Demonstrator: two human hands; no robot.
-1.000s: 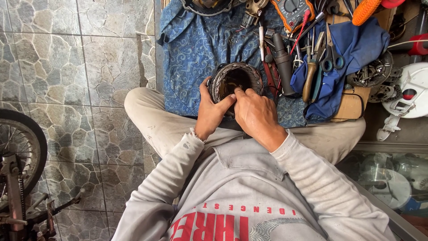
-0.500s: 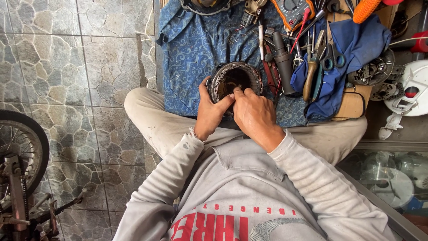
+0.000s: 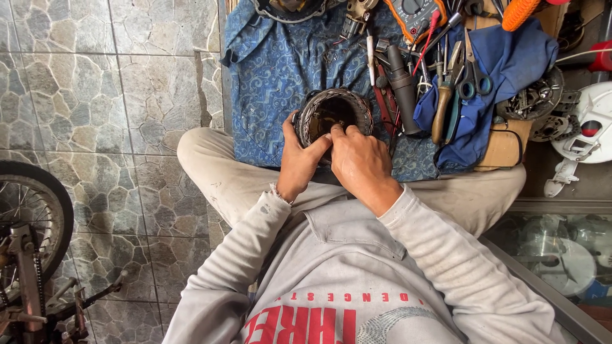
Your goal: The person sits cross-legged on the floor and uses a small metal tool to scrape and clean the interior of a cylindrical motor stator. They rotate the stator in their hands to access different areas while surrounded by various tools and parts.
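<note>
A round dark metal ring with copper windings, a motor stator (image 3: 338,105), rests on a blue patterned cloth (image 3: 280,70) in front of my crossed legs. My left hand (image 3: 301,162) grips its near left rim, thumb on the outside. My right hand (image 3: 360,159) lies over the near right rim, with fingertips pressed inside the ring on the windings. Both sleeves are light grey.
Several tools lie at the upper right: pliers (image 3: 443,105), scissors (image 3: 473,76), a dark cylinder (image 3: 403,86), and a blue rag (image 3: 510,64). White plastic parts (image 3: 583,137) sit at the right. A small wheel (image 3: 29,216) stands at lower left on stone tiles (image 3: 95,108).
The hands stay on the stator in nearly the same grip; the right fingers shift slightly inside the ring. The view moves a little.
</note>
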